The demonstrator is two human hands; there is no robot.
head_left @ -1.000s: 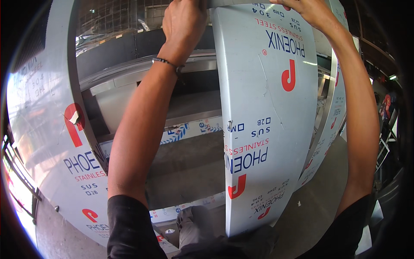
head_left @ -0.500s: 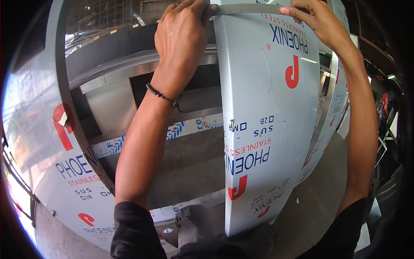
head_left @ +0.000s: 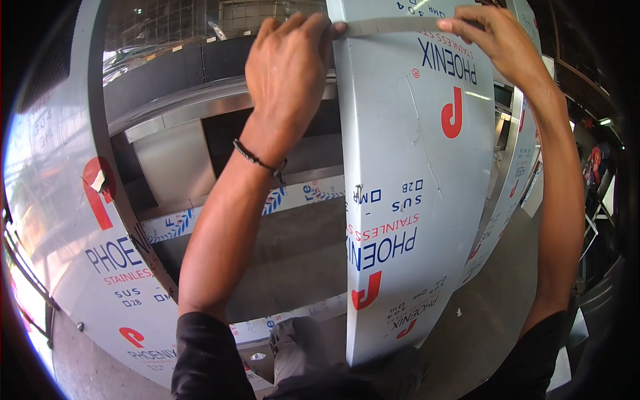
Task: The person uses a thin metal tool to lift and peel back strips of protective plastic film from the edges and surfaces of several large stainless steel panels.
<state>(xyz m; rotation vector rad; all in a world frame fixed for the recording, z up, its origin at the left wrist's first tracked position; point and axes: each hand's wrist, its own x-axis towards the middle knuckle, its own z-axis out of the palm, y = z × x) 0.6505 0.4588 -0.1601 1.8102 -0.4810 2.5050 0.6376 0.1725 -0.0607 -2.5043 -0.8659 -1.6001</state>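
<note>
Between my two hands a narrow grey strip [head_left: 393, 27], perhaps a ruler or tape, lies across a steel panel [head_left: 387, 153] covered in printed white protective film. My left hand [head_left: 287, 73], with a dark bead bracelet at its wrist, pinches the strip's left end at the panel's left edge. At the other end, the thumb and fingers of my right hand [head_left: 500, 43] are closed on the strip near the panel's right side. Part of the strip's right end is hidden by those fingers.
Another film-covered panel [head_left: 60, 200] stands at my left. Between the two is a steel frame with an open compartment [head_left: 267, 137] and a plain metal sheet [head_left: 175, 163]. Further film-covered panels [head_left: 510, 180] stand to the right. A person [head_left: 593, 163] is far off at the right.
Both hands and the strip have come slightly down the panel, toward me. More of the panel's top shows above the strip. Each hand keeps its grip on its end.
</note>
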